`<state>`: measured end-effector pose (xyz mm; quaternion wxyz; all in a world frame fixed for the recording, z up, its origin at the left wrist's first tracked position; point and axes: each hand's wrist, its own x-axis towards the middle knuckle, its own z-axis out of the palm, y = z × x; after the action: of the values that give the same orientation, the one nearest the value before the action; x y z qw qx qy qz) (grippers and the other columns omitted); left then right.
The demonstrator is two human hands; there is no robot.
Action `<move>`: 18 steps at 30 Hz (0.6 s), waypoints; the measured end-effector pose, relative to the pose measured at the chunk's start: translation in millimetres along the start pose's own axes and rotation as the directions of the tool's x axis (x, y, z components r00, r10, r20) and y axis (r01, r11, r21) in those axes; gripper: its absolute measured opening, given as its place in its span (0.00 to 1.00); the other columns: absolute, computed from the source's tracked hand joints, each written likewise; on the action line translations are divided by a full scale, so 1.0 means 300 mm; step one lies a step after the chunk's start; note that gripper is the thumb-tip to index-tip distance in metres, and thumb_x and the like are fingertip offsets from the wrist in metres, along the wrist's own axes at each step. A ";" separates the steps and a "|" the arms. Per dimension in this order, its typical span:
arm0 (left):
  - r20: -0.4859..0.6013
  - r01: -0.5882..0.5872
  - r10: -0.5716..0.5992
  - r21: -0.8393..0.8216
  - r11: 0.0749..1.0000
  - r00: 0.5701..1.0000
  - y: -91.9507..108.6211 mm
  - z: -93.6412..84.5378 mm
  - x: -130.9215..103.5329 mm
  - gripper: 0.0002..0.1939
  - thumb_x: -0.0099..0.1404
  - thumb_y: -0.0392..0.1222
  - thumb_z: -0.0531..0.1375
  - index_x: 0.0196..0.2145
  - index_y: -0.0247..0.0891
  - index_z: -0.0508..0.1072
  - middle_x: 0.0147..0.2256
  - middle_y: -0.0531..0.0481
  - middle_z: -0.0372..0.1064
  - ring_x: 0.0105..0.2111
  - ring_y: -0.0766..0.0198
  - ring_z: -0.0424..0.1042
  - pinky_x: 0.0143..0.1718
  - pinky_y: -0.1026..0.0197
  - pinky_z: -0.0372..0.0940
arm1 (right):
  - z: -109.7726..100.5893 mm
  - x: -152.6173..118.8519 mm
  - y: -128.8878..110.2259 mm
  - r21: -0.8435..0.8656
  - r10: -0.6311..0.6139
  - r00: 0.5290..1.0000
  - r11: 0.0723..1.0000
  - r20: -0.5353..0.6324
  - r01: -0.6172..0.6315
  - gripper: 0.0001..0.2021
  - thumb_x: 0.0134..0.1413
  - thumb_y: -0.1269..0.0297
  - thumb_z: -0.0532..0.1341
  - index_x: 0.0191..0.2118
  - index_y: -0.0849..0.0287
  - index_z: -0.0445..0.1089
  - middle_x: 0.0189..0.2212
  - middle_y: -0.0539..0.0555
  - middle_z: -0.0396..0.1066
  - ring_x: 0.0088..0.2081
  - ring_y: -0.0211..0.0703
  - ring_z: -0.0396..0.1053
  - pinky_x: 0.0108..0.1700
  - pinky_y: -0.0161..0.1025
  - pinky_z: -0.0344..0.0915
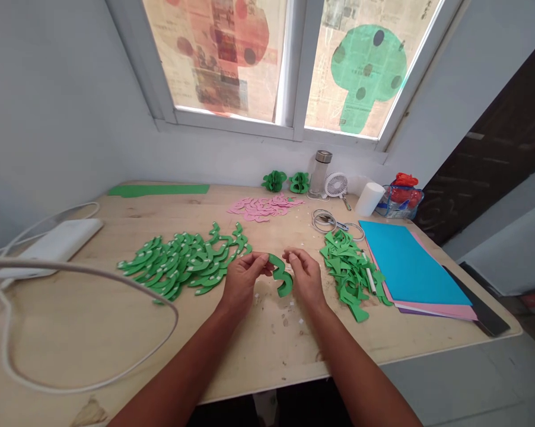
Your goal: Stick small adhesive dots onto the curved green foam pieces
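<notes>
A curved green paper cutout [284,283], shaped somewhat like a 3, hangs over the near middle of the table. My left hand [245,274] pinches its upper end between thumb and fingers. Just to the right of it, my right hand [306,274] has its fingers curled together close to the cutout's edge; anything between those fingertips is too small to make out. Left of my hands lies a heap of similar green cutouts [178,261], many with small white pieces at their ends. Green paper scraps [345,267] are piled on the right, with a white pen [371,280] among them.
Pink cutouts [263,207] lie farther back, before two green paper ornaments [274,180]. A bottle [319,175], small fan [336,185] and white roll [370,198] stand behind scissors [327,220]. Coloured sheets [414,261] lie right. A white cable [116,279] loops across the left.
</notes>
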<state>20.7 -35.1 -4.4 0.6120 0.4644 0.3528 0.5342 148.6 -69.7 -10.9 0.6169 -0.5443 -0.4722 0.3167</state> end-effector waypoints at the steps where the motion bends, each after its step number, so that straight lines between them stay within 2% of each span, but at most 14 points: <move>1: 0.000 0.003 -0.003 -0.013 1.000 1.000 0.000 0.000 0.000 0.09 0.52 0.43 0.63 0.23 0.34 0.74 0.20 0.51 0.70 0.22 0.67 0.67 0.27 0.64 0.64 | 0.003 -0.003 -0.002 0.005 0.006 0.998 1.000 0.055 -0.006 0.11 0.53 0.60 0.55 0.37 0.60 0.71 0.33 0.54 0.73 0.35 0.42 0.69 0.35 0.36 0.62; 4: -0.004 0.006 -0.006 -0.030 1.000 1.000 0.002 0.001 0.001 0.08 0.52 0.42 0.64 0.22 0.33 0.74 0.20 0.52 0.70 0.21 0.68 0.66 0.26 0.65 0.62 | 0.011 -0.013 -0.009 -0.026 0.023 0.989 0.999 0.148 -0.019 0.10 0.50 0.59 0.59 0.34 0.60 0.71 0.29 0.52 0.72 0.31 0.40 0.67 0.35 0.36 0.62; 8: -0.003 0.017 -0.017 -0.048 0.999 1.000 0.002 0.000 0.001 0.08 0.52 0.41 0.64 0.22 0.33 0.74 0.19 0.52 0.69 0.21 0.68 0.66 0.26 0.65 0.62 | 0.017 -0.022 -0.006 -0.015 -0.003 0.991 1.000 0.137 0.005 0.13 0.54 0.56 0.56 0.31 0.60 0.71 0.26 0.50 0.70 0.29 0.38 0.65 0.33 0.35 0.61; 10: 0.003 0.029 -0.029 -0.062 0.998 1.000 0.001 0.000 0.002 0.07 0.51 0.41 0.64 0.22 0.33 0.74 0.20 0.51 0.70 0.21 0.68 0.66 0.26 0.65 0.62 | 0.018 -0.022 -0.001 0.005 -0.015 0.996 1.000 0.085 0.015 0.13 0.55 0.56 0.54 0.32 0.60 0.70 0.27 0.50 0.69 0.29 0.38 0.65 0.33 0.35 0.61; 14: 0.000 0.054 -0.054 -0.108 0.993 0.999 0.002 0.000 0.003 0.07 0.51 0.40 0.64 0.22 0.33 0.73 0.20 0.51 0.70 0.22 0.67 0.66 0.26 0.65 0.62 | 0.015 -0.012 0.006 0.089 0.003 0.994 0.996 -0.110 0.007 0.09 0.52 0.60 0.56 0.36 0.59 0.68 0.28 0.50 0.70 0.31 0.39 0.66 0.35 0.35 0.62; 18: -0.004 0.082 -0.084 -0.159 0.984 0.996 0.011 0.000 0.003 0.08 0.50 0.40 0.65 0.21 0.33 0.73 0.20 0.51 0.70 0.22 0.67 0.67 0.26 0.65 0.62 | 0.008 0.002 0.007 0.109 0.038 0.988 0.994 -0.147 -0.022 0.09 0.52 0.61 0.54 0.33 0.59 0.68 0.25 0.50 0.70 0.30 0.39 0.66 0.37 0.36 0.62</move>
<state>19.8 -34.2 -1.2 0.6667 0.3962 0.3315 0.5372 146.9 -67.9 -12.8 0.6741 -0.5394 -0.3988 0.3091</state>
